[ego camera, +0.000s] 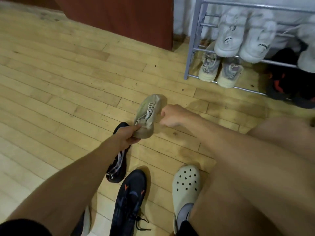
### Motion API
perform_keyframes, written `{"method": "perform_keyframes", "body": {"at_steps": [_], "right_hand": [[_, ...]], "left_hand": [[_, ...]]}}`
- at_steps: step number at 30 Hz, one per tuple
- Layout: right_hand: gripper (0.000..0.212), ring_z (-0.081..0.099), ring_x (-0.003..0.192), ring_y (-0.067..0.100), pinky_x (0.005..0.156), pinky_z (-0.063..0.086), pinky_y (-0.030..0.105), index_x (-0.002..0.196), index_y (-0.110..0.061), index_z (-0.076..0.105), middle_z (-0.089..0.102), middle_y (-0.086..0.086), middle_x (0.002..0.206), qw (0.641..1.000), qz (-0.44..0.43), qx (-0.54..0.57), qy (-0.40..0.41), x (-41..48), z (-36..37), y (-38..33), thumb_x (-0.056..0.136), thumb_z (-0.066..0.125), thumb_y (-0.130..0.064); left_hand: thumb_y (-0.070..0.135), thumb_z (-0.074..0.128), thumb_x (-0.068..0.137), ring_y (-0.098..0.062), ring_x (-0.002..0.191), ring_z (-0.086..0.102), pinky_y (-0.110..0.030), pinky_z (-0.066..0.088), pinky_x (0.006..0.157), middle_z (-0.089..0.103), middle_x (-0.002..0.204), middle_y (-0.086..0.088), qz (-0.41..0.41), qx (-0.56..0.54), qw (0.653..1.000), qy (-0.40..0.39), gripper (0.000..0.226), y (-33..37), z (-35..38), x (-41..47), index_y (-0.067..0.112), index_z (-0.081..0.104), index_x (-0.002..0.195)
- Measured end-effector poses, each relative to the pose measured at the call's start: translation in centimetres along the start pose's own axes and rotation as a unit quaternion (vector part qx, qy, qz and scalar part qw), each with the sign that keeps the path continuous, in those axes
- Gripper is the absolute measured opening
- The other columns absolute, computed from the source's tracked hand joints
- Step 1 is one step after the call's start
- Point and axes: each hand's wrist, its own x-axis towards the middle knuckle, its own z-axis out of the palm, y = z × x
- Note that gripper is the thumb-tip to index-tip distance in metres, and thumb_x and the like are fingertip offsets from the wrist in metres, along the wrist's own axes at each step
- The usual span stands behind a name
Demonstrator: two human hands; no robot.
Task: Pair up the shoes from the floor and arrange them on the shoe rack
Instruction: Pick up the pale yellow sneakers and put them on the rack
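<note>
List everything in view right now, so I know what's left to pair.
beige sneaker: one, beige-grey, held above the floor
black sneaker: one, black with white pattern, floor under left arm
navy sneaker: one, navy with orange marks, floor, bottom centre
clog: one, cream, floor right of navy sneaker
white sneakers: two, white, rack's upper tier
grey sneakers: two, grey with cream soles, rack's bottom tier
black shoes: count unclear, black with orange, right of grey sneakers
shoe rack: one, grey metal, top right
cabinet: one, reddish-brown, top centre
floor: one, pale wood
left hand: one, grips beige sneaker's heel
right hand: one, fingers curled beside beige sneaker, grip unclear
</note>
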Motion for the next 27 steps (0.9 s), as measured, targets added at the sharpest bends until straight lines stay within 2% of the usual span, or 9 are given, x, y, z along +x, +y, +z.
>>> {"method": "perform_keyframes", "body": {"at_steps": [2, 4, 7, 12, 16, 18, 20, 23, 27], "right_hand": [[0.046, 0.058, 0.114, 0.029, 0.087, 0.049, 0.031, 0.135, -0.012, 0.048, 0.058, 0.009, 0.131, 0.999, -0.003, 0.038, 0.038, -1.6, -1.1, -0.9, 0.092, 0.055, -0.029], [0.063, 0.056, 0.117, 0.030, 0.093, 0.051, 0.038, 0.144, -0.011, 0.035, 0.053, 0.009, 0.135, 0.990, 0.009, 0.109, 0.092, -3.7, -2.4, -1.5, 0.091, 0.055, -0.040], [0.080, 0.053, 0.122, 0.027, 0.089, 0.054, 0.041, 0.148, -0.009, 0.025, 0.046, 0.007, 0.143, 0.953, 0.035, 0.263, 0.146, -7.1, -5.1, -1.8, 0.087, 0.057, -0.051], [0.032, 0.068, 0.101, 0.022, 0.083, 0.060, 0.041, 0.113, -0.015, 0.060, 0.068, 0.005, 0.119, 0.873, -0.080, 0.425, 0.225, -14.2, -10.0, 0.4, 0.087, 0.067, -0.030], [0.037, 0.070, 0.101, 0.027, 0.081, 0.060, 0.043, 0.120, -0.004, 0.061, 0.071, 0.013, 0.113, 0.825, -0.143, 0.479, 0.263, -20.6, -13.0, 4.2, 0.085, 0.070, -0.012], [0.038, 0.070, 0.102, 0.029, 0.082, 0.060, 0.041, 0.124, -0.003, 0.060, 0.071, 0.015, 0.114, 0.817, -0.153, 0.480, 0.282, -23.8, -13.8, 6.8, 0.087, 0.068, -0.009], [0.039, 0.070, 0.102, 0.026, 0.083, 0.060, 0.039, 0.126, -0.005, 0.060, 0.071, 0.013, 0.115, 0.819, -0.153, 0.468, 0.296, -27.0, -13.9, 9.4, 0.089, 0.065, -0.009], [0.037, 0.070, 0.093, 0.019, 0.079, 0.061, 0.035, 0.126, -0.007, 0.060, 0.071, 0.006, 0.105, 0.828, -0.133, 0.440, 0.321, -31.0, -13.0, 13.8, 0.089, 0.065, -0.009], [0.034, 0.071, 0.088, 0.018, 0.081, 0.060, 0.035, 0.121, -0.010, 0.064, 0.073, 0.008, 0.106, 0.835, -0.071, 0.430, 0.337, -35.8, -10.0, 20.9, 0.088, 0.068, -0.016]], "left_hand": [[0.021, 0.072, 0.082, -0.019, 0.083, 0.061, -0.020, 0.054, 0.047, 0.064, 0.110, -0.014, 0.041, 0.004, 0.999, -0.016, 0.039, 2.4, 0.0, -2.5, 0.002, 0.060, 0.114], [0.022, 0.068, 0.086, -0.018, 0.083, 0.061, -0.020, 0.056, 0.050, 0.065, 0.104, -0.012, 0.093, 0.019, 0.994, -0.056, 0.034, 4.8, 0.7, -5.9, 0.002, 0.060, 0.112], [0.024, 0.061, 0.090, -0.015, 0.083, 0.061, -0.020, 0.059, 0.059, 0.066, 0.094, -0.005, 0.173, 0.032, 0.975, -0.133, 0.029, 8.4, 2.8, -11.5, 0.006, 0.059, 0.113], [0.025, 0.061, 0.090, -0.018, 0.083, 0.063, -0.029, 0.055, 0.075, 0.068, 0.099, -0.006, 0.289, 0.081, 0.934, -0.192, 0.028, 12.6, 7.5, -20.7, 0.009, 0.061, 0.114], [0.025, 0.065, 0.088, -0.016, 0.087, 0.064, -0.034, 0.051, 0.090, 0.071, 0.106, -0.007, 0.402, 0.148, 0.886, -0.177, 0.034, 13.6, 12.2, -27.3, 0.006, 0.066, 0.116], [0.026, 0.067, 0.086, -0.020, 0.087, 0.065, -0.039, 0.052, 0.094, 0.073, 0.097, -0.006, 0.415, 0.191, 0.869, -0.190, 0.028, 13.8, 15.1, -30.4, 0.006, 0.069, 0.106], [0.031, 0.066, 0.087, -0.022, 0.086, 0.065, -0.038, 0.054, 0.086, 0.071, 0.090, -0.003, 0.414, 0.236, 0.855, -0.204, 0.027, 13.4, 18.3, -32.9, 0.011, 0.068, 0.105], [0.032, 0.065, 0.088, -0.022, 0.089, 0.066, -0.031, 0.056, 0.069, 0.069, 0.106, -0.007, 0.400, 0.287, 0.839, -0.231, 0.037, 11.3, 23.1, -35.2, 0.010, 0.062, 0.117], [0.024, 0.073, 0.081, -0.019, 0.082, 0.064, -0.032, 0.053, 0.070, 0.070, 0.104, -0.008, 0.372, 0.299, 0.841, -0.253, 0.033, 5.9, 29.2, -36.4, 0.009, 0.066, 0.110]]}}
